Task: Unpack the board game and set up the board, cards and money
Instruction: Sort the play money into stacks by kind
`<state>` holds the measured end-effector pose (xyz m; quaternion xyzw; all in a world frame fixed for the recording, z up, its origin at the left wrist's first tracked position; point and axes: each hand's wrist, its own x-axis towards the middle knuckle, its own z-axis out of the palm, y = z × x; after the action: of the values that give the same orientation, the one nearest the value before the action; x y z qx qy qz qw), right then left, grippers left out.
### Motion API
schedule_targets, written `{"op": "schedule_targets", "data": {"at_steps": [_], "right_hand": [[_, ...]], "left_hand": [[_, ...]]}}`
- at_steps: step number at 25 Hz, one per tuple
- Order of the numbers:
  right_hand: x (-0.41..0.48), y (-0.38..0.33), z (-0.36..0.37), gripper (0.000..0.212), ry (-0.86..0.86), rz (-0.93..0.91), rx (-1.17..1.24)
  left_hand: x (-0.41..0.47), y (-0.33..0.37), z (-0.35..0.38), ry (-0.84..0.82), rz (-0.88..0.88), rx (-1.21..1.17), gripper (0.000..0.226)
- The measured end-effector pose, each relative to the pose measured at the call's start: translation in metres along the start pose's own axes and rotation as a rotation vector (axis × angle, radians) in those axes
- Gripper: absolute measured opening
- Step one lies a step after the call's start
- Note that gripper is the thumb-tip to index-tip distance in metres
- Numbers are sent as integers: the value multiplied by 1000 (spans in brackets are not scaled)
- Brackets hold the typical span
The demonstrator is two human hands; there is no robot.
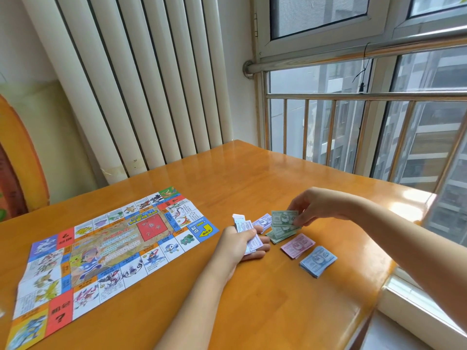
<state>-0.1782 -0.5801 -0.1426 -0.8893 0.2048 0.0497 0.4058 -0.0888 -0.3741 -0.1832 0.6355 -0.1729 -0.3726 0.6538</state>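
Right of the colourful paper game board (101, 248): left hand (236, 245) curled round pale paper banknotes (243, 226), right hand (316, 205) in a pinch on a green paper banknote (283, 218).

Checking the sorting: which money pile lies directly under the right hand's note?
The green pile, matching the green note the right hand pinches; the pink pile and blue pile lie apart.

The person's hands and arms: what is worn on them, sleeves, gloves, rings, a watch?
Nothing visible. The left hand and right hand are bare, with no gloves or rings showing. Both forearms are uncovered up to the picture's edge: no sleeve, watch or bracelet.
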Motion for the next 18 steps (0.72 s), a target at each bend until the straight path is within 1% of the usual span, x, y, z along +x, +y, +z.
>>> {"op": "schedule_targets", "data": {"at_steps": [5, 10, 14, 18], "right_hand": [[8, -7, -3, 34, -53, 20, -173], [9, -11, 2, 41, -94, 37, -327], [10, -18, 9, 43, -109, 38, -325], [13, -28, 16, 46, -136, 36, -389]], "left_hand": [[0, -1, 1, -14, 15, 51, 21], [0, -4, -1, -45, -6, 67, 18], [0, -2, -1, -50, -32, 35, 19], [-1, -2, -1, -67, -49, 7, 19]]}}
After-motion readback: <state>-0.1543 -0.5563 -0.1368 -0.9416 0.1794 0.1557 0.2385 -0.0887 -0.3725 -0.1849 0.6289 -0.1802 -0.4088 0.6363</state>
